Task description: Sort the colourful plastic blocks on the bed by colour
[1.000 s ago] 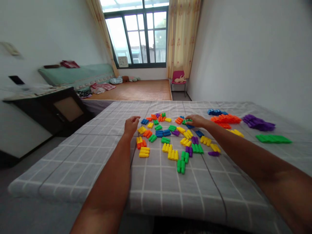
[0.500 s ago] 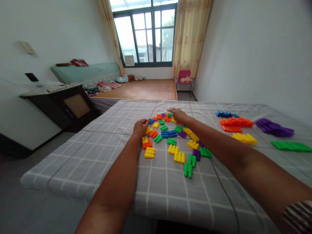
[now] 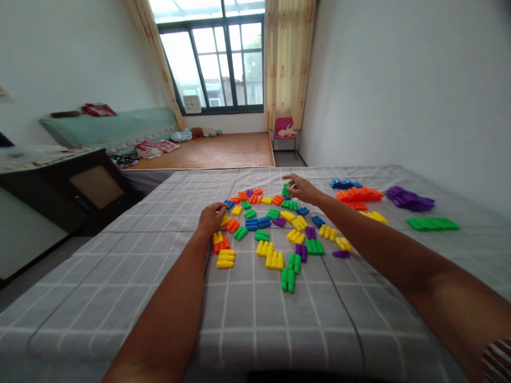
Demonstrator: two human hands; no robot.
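Small bullet-shaped plastic building blocks in several colours lie in a curved pattern on a grey checked cloth. My right hand (image 3: pixel 302 190) is at the far right of the pattern, thumb and fingers around a green block (image 3: pixel 285 189). Below it lie more green blocks (image 3: pixel 289 205) and orange blocks (image 3: pixel 277 200). My left hand (image 3: pixel 212 217) rests at the pattern's left edge with its fingers drawn together. Beside its fingertips are blue blocks (image 3: pixel 229 204) and a partly covered yellow block (image 3: pixel 224 219); whether it grips one is hidden.
Sorted rows of blue (image 3: pixel 345 184), orange (image 3: pixel 359 196), purple (image 3: pixel 410 199) and green blocks (image 3: pixel 433 224) lie on the right, with yellow ones (image 3: pixel 375 216) partly behind my right forearm. A dark cabinet (image 3: pixel 85 189) stands at the left. Beyond are a bed (image 3: pixel 223 151) and a pink chair (image 3: pixel 280 126).
The view has turned to the right, so the scene sits further left. My right hand has shifted right, away from the orange blocks, with the green block. My left hand stays at the left edge.
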